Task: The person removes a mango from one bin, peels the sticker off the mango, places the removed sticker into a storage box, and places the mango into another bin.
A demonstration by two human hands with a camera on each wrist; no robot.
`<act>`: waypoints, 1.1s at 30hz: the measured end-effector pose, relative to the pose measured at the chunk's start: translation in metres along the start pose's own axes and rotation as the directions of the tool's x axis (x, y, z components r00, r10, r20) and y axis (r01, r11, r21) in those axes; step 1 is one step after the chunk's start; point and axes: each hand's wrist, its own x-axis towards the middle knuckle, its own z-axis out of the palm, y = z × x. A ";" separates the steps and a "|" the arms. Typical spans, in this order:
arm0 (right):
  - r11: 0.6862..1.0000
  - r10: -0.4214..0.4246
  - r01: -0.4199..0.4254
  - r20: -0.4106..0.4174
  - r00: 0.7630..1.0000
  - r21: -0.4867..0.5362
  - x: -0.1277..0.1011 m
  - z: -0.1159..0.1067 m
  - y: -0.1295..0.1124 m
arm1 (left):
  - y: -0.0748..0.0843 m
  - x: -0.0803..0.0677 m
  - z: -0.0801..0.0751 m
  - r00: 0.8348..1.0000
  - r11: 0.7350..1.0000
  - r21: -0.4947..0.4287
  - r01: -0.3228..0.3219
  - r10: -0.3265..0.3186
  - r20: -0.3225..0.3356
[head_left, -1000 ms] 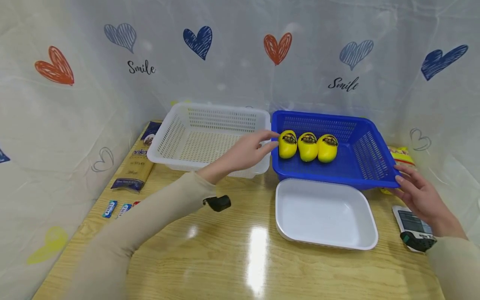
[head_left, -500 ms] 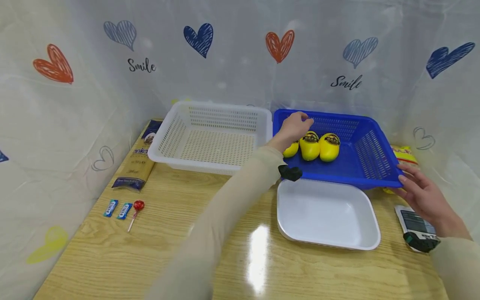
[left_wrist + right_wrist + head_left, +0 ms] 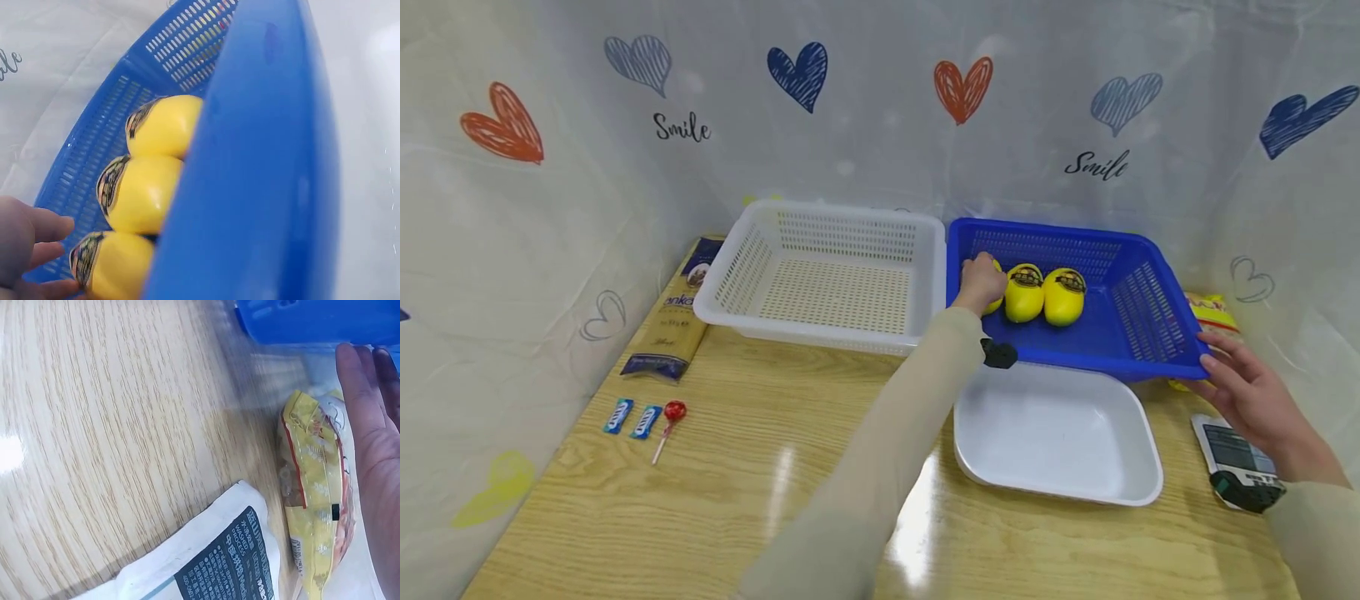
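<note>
**Reaching into the blue basket for the nearest yellow fruit**

Curling over the leftmost yellow fruit, the left hand sits inside the blue basket, fingers bent round the fruit's top so that most of it is hidden in the head view. In the left wrist view the fingertips lie against that same fruit, which looks like a grip closing rather than a lift, since the fruit rests on the basket floor. Two more yellow fruits sit touching in a row just beside it.

The right hand lies with straight fingers against the basket's near right corner, probably to steady it while the other hand reaches in. A yellow snack packet lies just behind that corner.

A white tray stands directly in front of the basket, and a white basket beside it. Farther left on the table lie a pasta packet, two small sweets and a lollipop.
</note>
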 end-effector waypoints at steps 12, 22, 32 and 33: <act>1.000 -0.010 0.010 0.034 0.999 0.015 0.000 0.000 -0.001 | -0.010 0.008 0.006 0.997 0.996 0.054 -0.073 0.072 0.020; 1.000 0.007 -0.006 0.023 1.000 -0.028 -0.001 -0.001 -0.002 | -0.007 0.004 0.006 0.994 1.000 -0.005 -0.020 0.021 0.104; 1.000 -0.009 0.010 0.045 0.999 -0.011 -0.001 -0.001 -0.002 | -0.006 0.004 0.005 0.985 0.997 -0.074 0.030 -0.017 0.172; 1.000 -0.010 0.010 0.045 0.999 -0.009 -0.001 -0.001 -0.002 | -0.006 0.004 0.006 0.983 0.995 -0.089 0.035 -0.018 0.181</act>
